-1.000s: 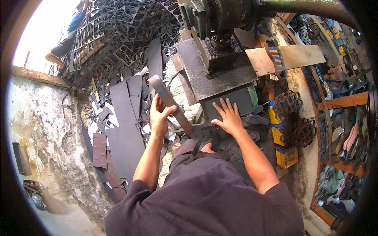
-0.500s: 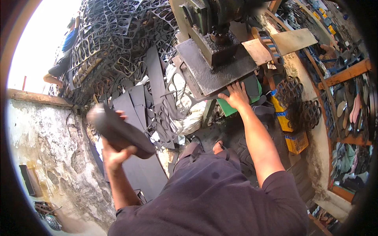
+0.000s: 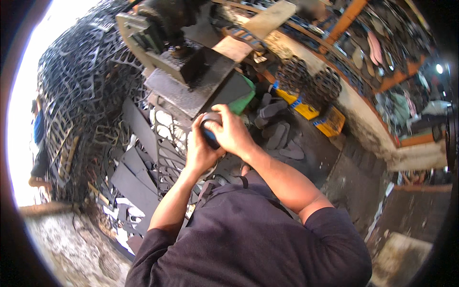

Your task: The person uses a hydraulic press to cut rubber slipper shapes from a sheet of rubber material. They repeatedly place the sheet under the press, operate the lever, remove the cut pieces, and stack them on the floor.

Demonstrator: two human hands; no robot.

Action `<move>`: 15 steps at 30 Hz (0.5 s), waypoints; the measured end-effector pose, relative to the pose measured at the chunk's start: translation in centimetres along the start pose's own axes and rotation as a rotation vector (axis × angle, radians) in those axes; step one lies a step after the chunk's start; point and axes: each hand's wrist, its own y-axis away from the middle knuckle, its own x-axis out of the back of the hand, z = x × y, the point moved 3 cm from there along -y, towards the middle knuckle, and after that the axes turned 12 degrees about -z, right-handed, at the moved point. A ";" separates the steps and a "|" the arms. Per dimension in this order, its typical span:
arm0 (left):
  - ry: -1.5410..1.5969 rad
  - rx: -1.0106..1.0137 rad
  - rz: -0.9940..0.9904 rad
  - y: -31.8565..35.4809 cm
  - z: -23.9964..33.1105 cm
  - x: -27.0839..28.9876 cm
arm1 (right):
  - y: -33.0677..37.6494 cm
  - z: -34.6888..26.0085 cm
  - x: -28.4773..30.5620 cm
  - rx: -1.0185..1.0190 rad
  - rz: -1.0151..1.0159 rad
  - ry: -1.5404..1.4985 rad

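Note:
Between both hands, close in front of my body, is a dark sole-shaped block [image 3: 210,137], seen nearly end-on; I cannot tell if it is one piece or a stack. My left hand [image 3: 200,154] wraps its left side and underside. From the right, my right hand [image 3: 232,133] closes over it, with the thumb across the face turned toward me. Just beyond the hands stands a heavy dark press [image 3: 189,91] with a flat metal plate. A green sheet [image 3: 245,99] sticks out at the right side of the press, with a dark sheet [image 3: 233,90] over it.
Cut-out sheet scraps [image 3: 91,81] heap up at the far left, near a person [image 3: 39,131]. Flat dark sheets [image 3: 136,174] lie left of my arms. Dark soles [image 3: 277,134] are on the floor, right of the press, beside yellow crates [image 3: 330,120]. Wooden shelves [image 3: 344,24] hold more soles.
The right hand has left the press and joined the left on the dark block. The left hand has brought the block from the left to the middle. The view has swung right.

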 end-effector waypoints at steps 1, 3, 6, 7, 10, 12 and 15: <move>0.018 -0.018 -0.009 -1.3 0.2 -2.4 | 0.1 1.7 1.1 0.053 0.136 0.128; -0.160 -0.165 0.039 -2.4 -0.3 -6.7 | 0.3 5.8 2.5 -0.014 0.352 0.305; -0.192 -0.125 -0.183 -2.9 1.7 -9.1 | 2.5 9.0 5.4 -0.216 0.338 0.160; -0.080 -0.151 -0.249 -2.8 1.2 -9.5 | 3.5 10.4 5.8 -0.107 0.317 0.208; 0.035 -0.390 -0.378 -1.5 0.9 -8.3 | 7.7 11.9 6.8 -0.154 -0.036 -0.818; -0.012 -0.624 -0.566 0.7 2.6 -6.8 | 11.8 13.5 7.4 -0.317 0.027 -0.984; -0.228 -0.554 -0.377 1.7 0.6 -6.0 | 17.9 23.9 6.0 -0.557 0.357 -1.018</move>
